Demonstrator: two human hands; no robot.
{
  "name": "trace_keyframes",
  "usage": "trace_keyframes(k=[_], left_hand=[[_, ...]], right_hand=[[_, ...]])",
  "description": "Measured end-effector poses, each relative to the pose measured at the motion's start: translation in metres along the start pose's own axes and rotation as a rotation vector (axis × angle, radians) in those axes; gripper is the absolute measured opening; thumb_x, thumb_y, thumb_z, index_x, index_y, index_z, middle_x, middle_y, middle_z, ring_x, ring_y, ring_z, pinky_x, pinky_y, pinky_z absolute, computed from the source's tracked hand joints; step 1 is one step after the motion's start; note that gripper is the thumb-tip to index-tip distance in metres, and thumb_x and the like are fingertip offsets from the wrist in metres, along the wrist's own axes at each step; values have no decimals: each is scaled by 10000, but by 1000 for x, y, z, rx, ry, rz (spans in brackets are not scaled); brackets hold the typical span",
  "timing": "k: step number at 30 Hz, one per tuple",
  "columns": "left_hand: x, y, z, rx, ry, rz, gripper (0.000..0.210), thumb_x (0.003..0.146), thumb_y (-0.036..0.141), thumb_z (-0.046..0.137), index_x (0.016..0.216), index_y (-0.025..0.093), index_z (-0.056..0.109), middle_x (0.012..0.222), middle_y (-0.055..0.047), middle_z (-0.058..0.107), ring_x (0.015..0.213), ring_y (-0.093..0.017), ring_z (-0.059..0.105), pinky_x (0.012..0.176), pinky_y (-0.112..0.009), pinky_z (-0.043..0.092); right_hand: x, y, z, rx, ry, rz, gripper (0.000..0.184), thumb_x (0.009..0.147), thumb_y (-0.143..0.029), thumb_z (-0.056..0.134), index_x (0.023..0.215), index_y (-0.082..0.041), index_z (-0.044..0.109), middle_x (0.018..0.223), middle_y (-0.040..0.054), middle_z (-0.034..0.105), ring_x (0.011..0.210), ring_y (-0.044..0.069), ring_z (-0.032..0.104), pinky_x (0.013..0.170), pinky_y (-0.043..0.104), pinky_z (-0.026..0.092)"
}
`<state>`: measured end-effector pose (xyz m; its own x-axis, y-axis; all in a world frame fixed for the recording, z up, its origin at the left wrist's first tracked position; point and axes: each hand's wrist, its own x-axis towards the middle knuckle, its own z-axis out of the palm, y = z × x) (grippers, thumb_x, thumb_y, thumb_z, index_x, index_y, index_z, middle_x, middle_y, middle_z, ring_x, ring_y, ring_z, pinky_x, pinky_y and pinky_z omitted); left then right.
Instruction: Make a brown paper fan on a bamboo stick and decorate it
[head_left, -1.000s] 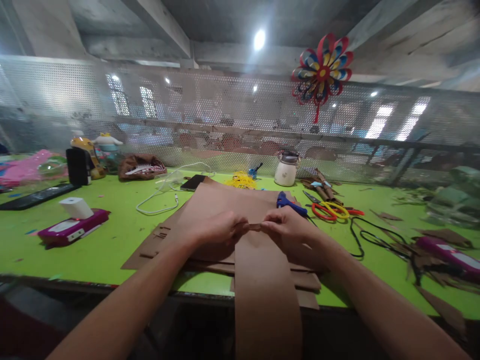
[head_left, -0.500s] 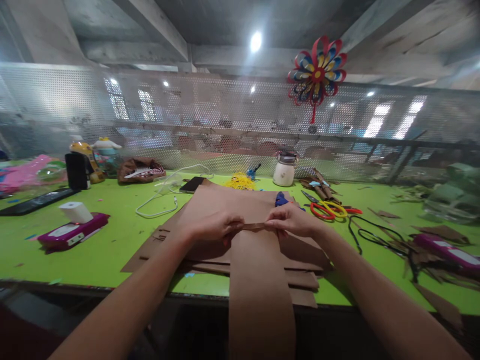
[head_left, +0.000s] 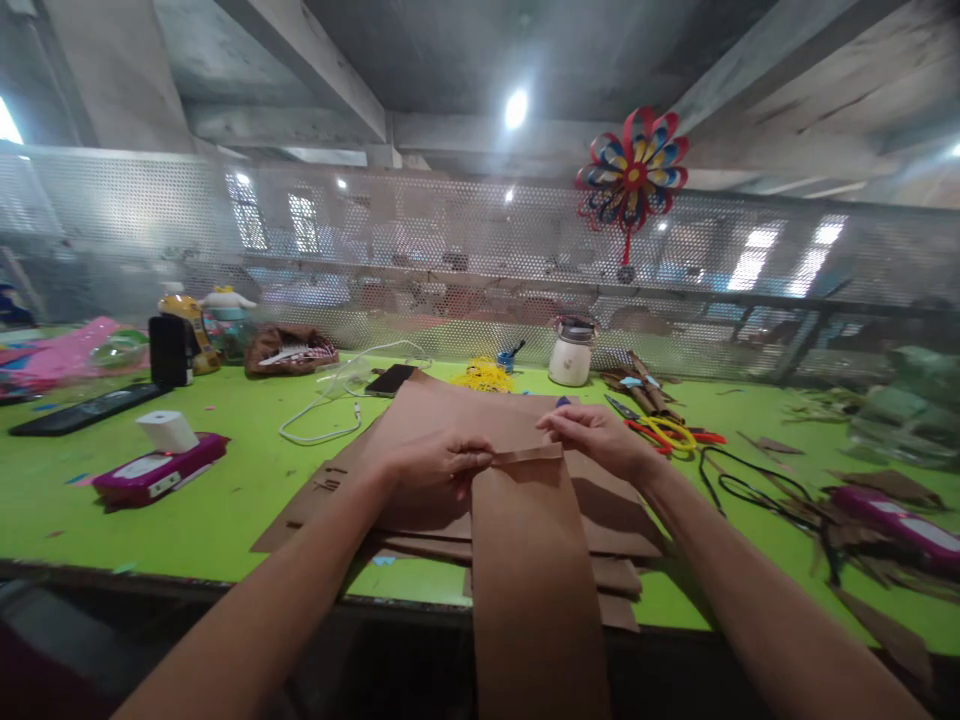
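A long brown kraft paper strip point(head_left: 536, 580) hangs over the table's front edge, and its top end has a narrow fold point(head_left: 529, 456). My left hand point(head_left: 442, 462) is closed on the left end of that fold, pinching the paper between thumb and fingers. Just above the fold's right corner is my right hand point(head_left: 589, 435), its fingertips drawn together and no paper visible between them. Beneath both hands lies a stack of larger brown paper sheets point(head_left: 427, 410) with slits along the left side. A small dark blue item point(head_left: 562, 401) shows behind my right hand, mostly hidden.
Red and yellow handled scissors point(head_left: 671, 434) and a black cord point(head_left: 750, 475) lie to the right. A white jar point(head_left: 571, 355), yellow shreds point(head_left: 482, 375) and a phone point(head_left: 391, 379) are at the back. Purple devices point(head_left: 161, 470) sit on both sides of the green table point(head_left: 247, 460).
My right hand has come off the fold's right end and lifted slightly, baring the corner. My left hand keeps its pinch on the left end. The whole view has shifted a little.
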<state>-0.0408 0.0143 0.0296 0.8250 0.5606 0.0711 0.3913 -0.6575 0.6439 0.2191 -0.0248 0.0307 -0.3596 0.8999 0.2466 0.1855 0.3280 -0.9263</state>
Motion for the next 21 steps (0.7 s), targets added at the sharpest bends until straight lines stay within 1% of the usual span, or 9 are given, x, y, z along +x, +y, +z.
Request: trace_keyframes(k=[1,3,5,6,10,13,15,18,21], left_hand=[[-1,2,0,-56,-19,-1,314,919,409,364,955,175,570,630,1,540,601,-127,489,603,-256,393],[-2,5,0,-253,-98,-15,283,905,413,412,950,175,559,653,8,543,619,-118,495,625,-255,399],[-2,8,2,-484,-190,-36,252,864,412,501,887,167,556,670,9,546,616,-107,493,635,-255,400],[-2,9,4,-584,-221,-51,240,840,403,543,864,165,556,670,8,549,608,-104,490,635,-257,399],[-3,15,20,-857,-211,-99,204,796,343,605,893,164,587,702,-10,579,603,-99,498,637,-259,404],[-5,19,31,-927,-186,-150,235,754,327,639,893,137,619,805,-57,621,687,-133,547,679,-284,431],[-6,18,32,-897,-133,-182,236,746,328,634,881,136,637,840,-77,644,732,-162,563,699,-299,441],[-4,10,23,-815,43,-170,245,810,352,532,940,171,634,896,-73,663,777,-175,567,703,-297,440],[2,0,5,-619,265,-185,289,842,389,474,993,173,594,986,-79,644,829,-164,563,701,-272,433]], right_hand=[[-1,-2,3,27,-18,-9,355,798,-424,617,1043,-169,638,859,57,670,741,136,616,696,281,493],[-3,-7,11,68,-168,-13,450,745,-365,694,1153,-206,593,986,69,669,865,165,619,762,304,493],[-4,-11,22,123,-308,-30,448,732,-352,708,1140,-201,601,1037,75,660,951,191,608,830,338,478],[-5,-12,26,140,-334,-50,409,731,-353,708,1096,-189,623,1027,73,658,958,193,605,848,346,470],[-3,-13,38,100,-237,-141,243,694,-338,740,850,-166,667,870,31,625,821,152,596,787,303,466],[2,-9,42,144,-163,-130,242,700,-357,728,813,-166,631,758,6,597,672,122,558,669,275,456],[6,-3,44,182,-58,-114,259,711,-388,710,798,-164,611,701,-10,579,610,107,522,623,262,434],[9,5,47,129,75,-47,294,707,-434,695,741,-156,604,624,-36,530,544,84,449,549,230,374],[10,13,49,15,-25,87,329,709,-461,677,762,-137,644,595,-37,519,507,73,396,498,220,310]])
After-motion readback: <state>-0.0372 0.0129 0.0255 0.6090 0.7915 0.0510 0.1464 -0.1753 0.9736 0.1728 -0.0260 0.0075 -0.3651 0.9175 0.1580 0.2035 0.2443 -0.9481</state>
